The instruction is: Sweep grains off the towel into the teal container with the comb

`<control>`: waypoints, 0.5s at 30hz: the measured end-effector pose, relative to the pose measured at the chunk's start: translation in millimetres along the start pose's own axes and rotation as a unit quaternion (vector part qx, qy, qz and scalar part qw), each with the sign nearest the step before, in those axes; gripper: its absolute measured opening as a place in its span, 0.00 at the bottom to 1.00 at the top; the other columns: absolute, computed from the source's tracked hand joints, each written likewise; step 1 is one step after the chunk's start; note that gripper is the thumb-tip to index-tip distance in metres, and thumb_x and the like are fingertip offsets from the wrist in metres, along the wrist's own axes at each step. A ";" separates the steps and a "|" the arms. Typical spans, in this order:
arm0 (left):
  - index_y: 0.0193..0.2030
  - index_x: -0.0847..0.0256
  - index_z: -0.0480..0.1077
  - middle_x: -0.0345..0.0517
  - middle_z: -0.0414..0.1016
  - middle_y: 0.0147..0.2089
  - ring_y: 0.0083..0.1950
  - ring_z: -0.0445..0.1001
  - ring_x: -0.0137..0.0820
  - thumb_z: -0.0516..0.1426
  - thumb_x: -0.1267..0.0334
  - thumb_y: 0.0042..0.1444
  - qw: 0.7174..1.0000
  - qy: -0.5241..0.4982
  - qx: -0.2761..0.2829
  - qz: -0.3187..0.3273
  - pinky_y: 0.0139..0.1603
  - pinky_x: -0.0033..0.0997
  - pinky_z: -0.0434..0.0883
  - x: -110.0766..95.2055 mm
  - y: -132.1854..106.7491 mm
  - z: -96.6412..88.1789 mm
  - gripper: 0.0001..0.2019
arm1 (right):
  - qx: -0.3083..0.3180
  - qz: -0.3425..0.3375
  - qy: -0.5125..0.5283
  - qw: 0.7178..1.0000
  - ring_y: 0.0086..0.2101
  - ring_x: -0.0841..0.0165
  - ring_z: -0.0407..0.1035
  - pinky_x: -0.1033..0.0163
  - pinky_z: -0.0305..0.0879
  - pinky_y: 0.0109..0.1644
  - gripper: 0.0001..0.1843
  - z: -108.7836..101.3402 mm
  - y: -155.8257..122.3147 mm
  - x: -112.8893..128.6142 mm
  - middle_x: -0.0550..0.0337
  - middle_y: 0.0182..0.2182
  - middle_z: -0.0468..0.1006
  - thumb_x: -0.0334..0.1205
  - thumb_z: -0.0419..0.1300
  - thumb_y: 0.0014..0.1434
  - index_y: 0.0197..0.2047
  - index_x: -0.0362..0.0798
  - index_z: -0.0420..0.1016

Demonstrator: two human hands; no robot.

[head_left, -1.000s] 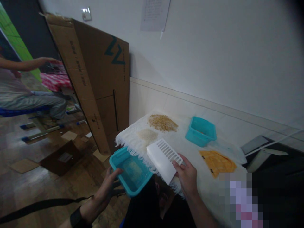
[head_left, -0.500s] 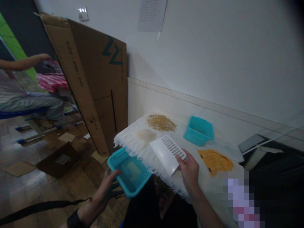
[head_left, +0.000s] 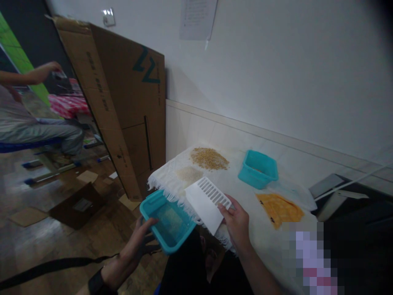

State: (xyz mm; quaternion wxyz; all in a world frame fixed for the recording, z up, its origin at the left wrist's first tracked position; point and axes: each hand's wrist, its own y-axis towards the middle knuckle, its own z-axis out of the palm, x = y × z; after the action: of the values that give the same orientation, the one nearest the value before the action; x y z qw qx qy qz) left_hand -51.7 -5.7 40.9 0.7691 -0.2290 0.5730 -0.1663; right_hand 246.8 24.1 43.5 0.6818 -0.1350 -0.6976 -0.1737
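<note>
My left hand (head_left: 143,233) grips the near left rim of a teal plastic basin (head_left: 144,211), thumb over the edge and fingers underneath. A small pale patch of grains (head_left: 172,219) lies in its bottom. The basin is held at the front edge of the cloth-covered table. In my right hand (head_left: 235,219) is a flat white plastic sheet with a row of slots (head_left: 204,207), tilted above the cloth, its left corner near the basin. A thin patch of pale grains (head_left: 188,175) lies just behind the sheet. Farther back is a heap of yellowish beans (head_left: 209,158).
A second teal container (head_left: 258,178) stands at the back right, with an orange-yellow cloth or bag (head_left: 281,209) before it. The white fringed cloth (head_left: 166,176) covers the table. A tall cardboard box (head_left: 129,94) stands at left. Beyond it sits another person (head_left: 33,110).
My right hand has moved the slotted white sheet left and toward me, closer to the teal basin. My left hand and the basin stay nearly where they were.
</note>
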 end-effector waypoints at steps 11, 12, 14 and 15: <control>0.64 0.47 0.57 0.56 0.74 0.56 0.46 0.80 0.47 0.64 0.46 0.55 1.000 -0.002 -0.001 -0.015 0.43 0.48 0.79 -1.0 1.5 -0.2 0.33 | -0.032 -0.060 -0.028 0.997 0.39 0.51 0.82 0.51 0.80 0.41 0.44 -1.0 15.5 14.0 0.47 0.36 0.87 0.61 0.71 0.49 0.61 0.42 0.74; 0.64 0.47 0.56 0.56 0.74 0.56 0.46 0.80 0.47 0.64 0.46 0.56 1.000 -0.001 0.002 -0.016 0.43 0.48 0.79 -0.1 2.5 -1.0 0.33 | -0.032 -0.066 -0.034 0.997 0.39 0.51 0.82 0.51 0.79 0.41 0.44 -0.7 21.2 13.7 0.47 0.36 0.87 0.61 0.71 0.49 0.61 0.42 0.73; 0.65 0.47 0.55 0.56 0.74 0.56 0.45 0.81 0.47 0.63 0.45 0.56 1.000 -0.001 0.005 -0.018 0.42 0.47 0.78 1.0 4.1 -2.4 0.34 | -0.021 -0.075 -0.045 0.996 0.39 0.51 0.82 0.51 0.79 0.41 0.43 1.4 30.2 12.3 0.46 0.36 0.87 0.60 0.71 0.50 0.61 0.41 0.74; 0.66 0.47 0.55 0.56 0.74 0.56 0.45 0.81 0.46 0.63 0.44 0.56 1.000 -0.004 0.006 -0.022 0.41 0.47 0.78 1.1 4.5 -3.0 0.35 | -0.015 -0.079 -0.051 0.996 0.39 0.51 0.82 0.51 0.79 0.41 0.42 2.8 33.3 11.5 0.46 0.36 0.87 0.60 0.70 0.50 0.61 0.41 0.74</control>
State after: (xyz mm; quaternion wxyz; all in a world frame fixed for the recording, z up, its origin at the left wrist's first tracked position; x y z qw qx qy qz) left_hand -54.3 -3.0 36.8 0.7686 -0.2379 0.5641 -0.1855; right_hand 258.1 54.9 56.9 0.6278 -0.0988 -0.7369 -0.2303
